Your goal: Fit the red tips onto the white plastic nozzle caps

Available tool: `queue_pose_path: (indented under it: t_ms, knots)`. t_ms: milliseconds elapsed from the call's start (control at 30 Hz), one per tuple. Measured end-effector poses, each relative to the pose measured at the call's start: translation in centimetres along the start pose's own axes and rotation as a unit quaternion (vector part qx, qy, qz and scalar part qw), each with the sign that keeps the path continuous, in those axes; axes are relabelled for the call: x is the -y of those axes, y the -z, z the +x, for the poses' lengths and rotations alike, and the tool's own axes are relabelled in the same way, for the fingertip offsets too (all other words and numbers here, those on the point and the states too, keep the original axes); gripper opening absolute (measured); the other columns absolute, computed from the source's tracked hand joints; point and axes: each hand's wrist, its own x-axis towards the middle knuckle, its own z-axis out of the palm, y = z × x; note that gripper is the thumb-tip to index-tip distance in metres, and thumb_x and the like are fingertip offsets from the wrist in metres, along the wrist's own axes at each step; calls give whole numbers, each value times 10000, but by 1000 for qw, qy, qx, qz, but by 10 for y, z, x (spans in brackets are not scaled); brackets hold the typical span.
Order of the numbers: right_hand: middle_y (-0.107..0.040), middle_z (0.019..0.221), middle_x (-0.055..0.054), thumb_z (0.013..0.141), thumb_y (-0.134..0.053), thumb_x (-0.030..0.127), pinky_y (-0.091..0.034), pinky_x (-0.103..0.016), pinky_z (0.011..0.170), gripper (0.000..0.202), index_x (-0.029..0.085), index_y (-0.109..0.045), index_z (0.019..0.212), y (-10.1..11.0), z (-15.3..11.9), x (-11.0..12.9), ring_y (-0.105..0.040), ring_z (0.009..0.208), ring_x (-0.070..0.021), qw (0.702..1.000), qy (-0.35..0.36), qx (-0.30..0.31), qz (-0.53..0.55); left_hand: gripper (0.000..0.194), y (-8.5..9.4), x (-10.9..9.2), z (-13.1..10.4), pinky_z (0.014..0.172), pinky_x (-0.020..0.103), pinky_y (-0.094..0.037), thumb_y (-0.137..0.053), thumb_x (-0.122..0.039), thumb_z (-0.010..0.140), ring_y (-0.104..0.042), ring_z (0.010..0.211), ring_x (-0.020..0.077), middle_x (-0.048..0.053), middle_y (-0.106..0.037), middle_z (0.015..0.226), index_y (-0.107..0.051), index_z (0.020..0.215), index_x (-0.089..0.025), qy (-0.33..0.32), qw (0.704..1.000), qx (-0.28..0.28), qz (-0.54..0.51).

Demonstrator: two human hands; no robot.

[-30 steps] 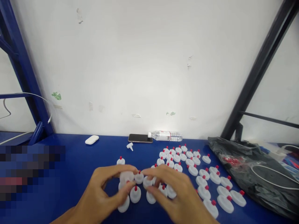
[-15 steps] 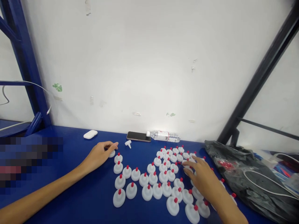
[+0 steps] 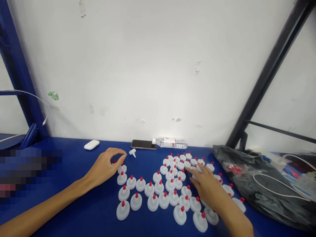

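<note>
Many squat white plastic caps with red tips (image 3: 135, 201) stand on the blue table (image 3: 81, 210). My left hand (image 3: 105, 168) is at the left end of the group. Its thumb and index finger curve towards each other with a small gap, and I see nothing between them. A red tip (image 3: 114, 161) shows behind that hand, beside a white cap (image 3: 122, 169). Among the caps on the right, my right hand (image 3: 209, 186) reaches with fingers spread. Part of a white cap lies between its thumb and index finger; whether they touch it I cannot tell.
Along the wall lie a white earbud case (image 3: 91, 144), a phone (image 3: 143, 144) and a clear water bottle (image 3: 170, 142). A small white T-shaped piece (image 3: 132, 152) is near the phone. On the right, a dark plastic bag (image 3: 259, 200) lies under a bag of red pieces (image 3: 234, 169) and a white cable.
My left hand has moved slightly right of the cap at the far left end. My right hand has shifted a little left, its thumb and index finger wider apart. The view has turned slightly.
</note>
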Motion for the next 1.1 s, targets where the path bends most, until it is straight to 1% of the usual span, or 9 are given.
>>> queue_pose_path:
  t_ms: [133, 267, 367, 533, 667, 767, 867, 1000, 1100]
  knots:
    - [-553, 1531, -178, 996, -532, 209, -507, -582, 1026, 376, 307, -735, 1297, 6, 0, 2, -464, 1457, -431, 1000, 4, -6, 22, 442, -7, 1, 5, 1166, 487, -441, -518, -550, 957, -610, 1309, 336, 75, -747, 1311, -789, 1139, -252, -41, 999, 6, 7]
    - [-643, 1407, -147, 968, -624, 233, -522, -524, 1007, 168, 284, -783, 985, 10, 0, 5, -510, 1417, -395, 999, 18, -16, 49, 515, -12, 7, 9, 1212, 524, -398, -452, -560, 1007, -540, 1414, 341, 92, -698, 1404, -761, 1250, -228, -57, 998, 21, 15]
    - [-636, 1412, -150, 936, -667, 204, -515, -523, 1012, 131, 262, -775, 888, 11, 1, 7, -527, 1396, -397, 998, 23, -31, 57, 539, -14, 11, 11, 1245, 537, -344, -423, -557, 1034, -469, 1478, 337, 82, -636, 1489, -707, 1356, -231, -73, 997, 37, 18]
    - [-565, 1491, -177, 973, -605, 212, -478, -576, 1044, 158, 232, -758, 937, 15, 3, 10, -501, 1406, -422, 995, 21, -85, 53, 515, -16, 16, 8, 1246, 536, -339, -353, -518, 1081, -465, 1482, 314, 46, -642, 1485, -673, 1396, -266, -101, 992, 79, 14]
    - [-618, 1431, -150, 999, -567, 282, -507, -573, 1016, 175, 251, -737, 967, 14, 5, 9, -572, 1333, -393, 987, 64, -129, 73, 447, -13, 16, 5, 1172, 491, -448, -390, -465, 1084, -572, 1361, 295, 60, -712, 1362, -723, 1302, -262, -133, 985, 108, 12]
    - [-654, 1379, -139, 988, -575, 324, -536, -586, 973, 179, 265, -737, 940, 11, 7, 9, -613, 1281, -395, 979, 92, -157, 92, 426, -10, 16, 4, 1150, 474, -468, -376, -420, 1094, -600, 1292, 276, 69, -721, 1302, -729, 1267, -254, -154, 982, 109, 9]
    - [-663, 1359, -135, 985, -571, 340, -543, -588, 968, 187, 270, -735, 929, 9, 7, 10, -630, 1257, -390, 972, 95, -190, 102, 446, -11, 16, 3, 1183, 509, -429, -343, -411, 1109, -538, 1359, 290, 91, -653, 1411, -654, 1384, -250, -154, 984, 92, 6]
    - [-668, 1351, -134, 981, -561, 354, -539, -610, 968, 197, 281, -733, 920, 8, 8, 13, -639, 1246, -395, 966, 105, -202, 120, 499, -16, 18, 0, 1258, 588, -294, -380, -474, 1107, -355, 1532, 336, 63, -426, 1659, -478, 1566, -306, -131, 986, 100, 10]
    - [-676, 1349, -134, 976, -555, 347, -538, -621, 971, 200, 281, -733, 913, 8, 8, 13, -648, 1237, -398, 963, 113, -207, 131, 488, -16, 16, -2, 1254, 554, -320, -362, -482, 1111, -406, 1511, 316, 54, -503, 1610, -521, 1536, -302, -115, 986, 116, 10]
